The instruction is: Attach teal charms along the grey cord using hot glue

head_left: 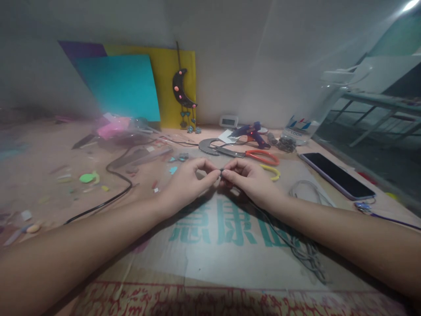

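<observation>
My left hand and my right hand meet over the sheet with green characters. Thumb and forefinger of each are pinched together on a small dark bit of cord; its exact shape is too small to make out. From beneath my right hand a thin dark grey cord trails down to a loose bundle. Just beyond the hands lie a dark crescent and scissors with orange handles. A yellow handle shows beside my right hand.
A moon ornament hangs before a yellow sheet, beside a blue sheet. At the back are a blue glue gun and a small digital display. A phone lies right; a black cable and scraps lie left.
</observation>
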Tool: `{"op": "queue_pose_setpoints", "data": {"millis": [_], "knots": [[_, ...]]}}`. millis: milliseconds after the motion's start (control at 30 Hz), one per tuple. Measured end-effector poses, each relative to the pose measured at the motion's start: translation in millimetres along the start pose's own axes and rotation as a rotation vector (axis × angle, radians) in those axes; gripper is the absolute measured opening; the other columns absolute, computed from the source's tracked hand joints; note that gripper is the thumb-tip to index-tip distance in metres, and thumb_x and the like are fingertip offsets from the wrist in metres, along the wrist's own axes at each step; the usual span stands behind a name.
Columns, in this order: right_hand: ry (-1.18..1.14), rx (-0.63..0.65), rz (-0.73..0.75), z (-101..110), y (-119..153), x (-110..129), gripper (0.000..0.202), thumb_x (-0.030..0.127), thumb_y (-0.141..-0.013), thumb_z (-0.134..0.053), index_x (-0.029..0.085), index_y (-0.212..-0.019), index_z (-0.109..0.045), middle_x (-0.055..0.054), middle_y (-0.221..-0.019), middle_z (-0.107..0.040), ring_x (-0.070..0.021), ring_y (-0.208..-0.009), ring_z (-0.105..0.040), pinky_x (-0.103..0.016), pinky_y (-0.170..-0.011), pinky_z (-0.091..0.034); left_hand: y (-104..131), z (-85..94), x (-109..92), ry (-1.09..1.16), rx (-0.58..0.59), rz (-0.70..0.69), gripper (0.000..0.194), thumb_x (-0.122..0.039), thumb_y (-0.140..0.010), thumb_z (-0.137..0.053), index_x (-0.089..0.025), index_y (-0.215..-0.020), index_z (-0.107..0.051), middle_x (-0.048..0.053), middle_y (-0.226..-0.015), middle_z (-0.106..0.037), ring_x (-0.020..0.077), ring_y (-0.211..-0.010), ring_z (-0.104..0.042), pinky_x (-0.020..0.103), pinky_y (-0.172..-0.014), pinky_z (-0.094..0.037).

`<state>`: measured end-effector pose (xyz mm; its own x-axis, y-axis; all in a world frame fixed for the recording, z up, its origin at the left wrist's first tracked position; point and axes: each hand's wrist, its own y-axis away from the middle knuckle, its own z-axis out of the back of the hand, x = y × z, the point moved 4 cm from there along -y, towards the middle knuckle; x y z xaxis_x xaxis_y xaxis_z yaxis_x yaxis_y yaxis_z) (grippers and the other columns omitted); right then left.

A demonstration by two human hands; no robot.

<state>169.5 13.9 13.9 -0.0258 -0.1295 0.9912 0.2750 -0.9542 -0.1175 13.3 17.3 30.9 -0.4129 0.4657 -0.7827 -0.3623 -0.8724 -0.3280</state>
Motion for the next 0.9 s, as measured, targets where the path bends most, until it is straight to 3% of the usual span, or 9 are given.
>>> {"op": "queue_pose_setpoints", "data": {"millis": [233, 400, 567, 900], "knots": [[-0.112, 0.006, 0.045, 0.8, -1.0, -0.2, 0.03, 0.042, -0.08, -0.071, 0.017, -0.094, -0.059, 0.0, -0.07, -0.067, -0.0098, -0.062, -0.06, -0.023, -0.058, -0.046, 0.0, -0.1, 3.6, 0.04, -0.022, -0.008, 0.019, -0.032, -0.089, -0.056, -0.018, -0.081, -0.065, 0.001, -0.082, -0.07, 0.0168, -0.08, -0.065, 0.028, -0.076, -0.046], [-0.072, 0.086, 0.025, -0.5, -1.6, -1.7, 0.033, 0.033, -0.079, -0.071, 0.018, -0.102, -0.054, 0.001, -0.071, -0.068, -0.0075, -0.052, -0.052, -0.02, -0.046, -0.037, 0.9, 1.2, 4.3, 0.031, -0.044, -0.028, 0.019, -0.032, -0.09, -0.056, -0.018, -0.08, -0.064, 0.0, -0.08, -0.07, 0.0159, -0.08, -0.064, 0.027, -0.076, -0.046], [-0.009, 0.145, -0.016, -2.2, -1.8, -3.6, 0.033, 0.032, -0.08, -0.07, 0.018, -0.105, -0.052, 0.002, -0.066, -0.066, -0.0086, -0.051, -0.052, -0.019, -0.046, -0.036, 0.0, 1.4, 1.5, 0.012, -0.049, -0.04, 0.016, -0.029, -0.088, -0.058, -0.017, -0.08, -0.065, -0.001, -0.08, -0.069, 0.0155, -0.079, -0.063, 0.027, -0.076, -0.045], [-0.15, 0.084, 0.015, -0.9, -2.0, -6.7, 0.035, 0.049, -0.082, -0.068, 0.018, -0.095, -0.059, 0.0, -0.07, -0.066, -0.0089, -0.055, -0.054, -0.021, -0.051, -0.041, -0.3, 0.7, 0.8, 0.037, -0.04, -0.046, 0.017, -0.029, -0.089, -0.057, -0.017, -0.079, -0.065, -0.001, -0.079, -0.07, 0.0149, -0.078, -0.064, 0.026, -0.076, -0.046]]}}
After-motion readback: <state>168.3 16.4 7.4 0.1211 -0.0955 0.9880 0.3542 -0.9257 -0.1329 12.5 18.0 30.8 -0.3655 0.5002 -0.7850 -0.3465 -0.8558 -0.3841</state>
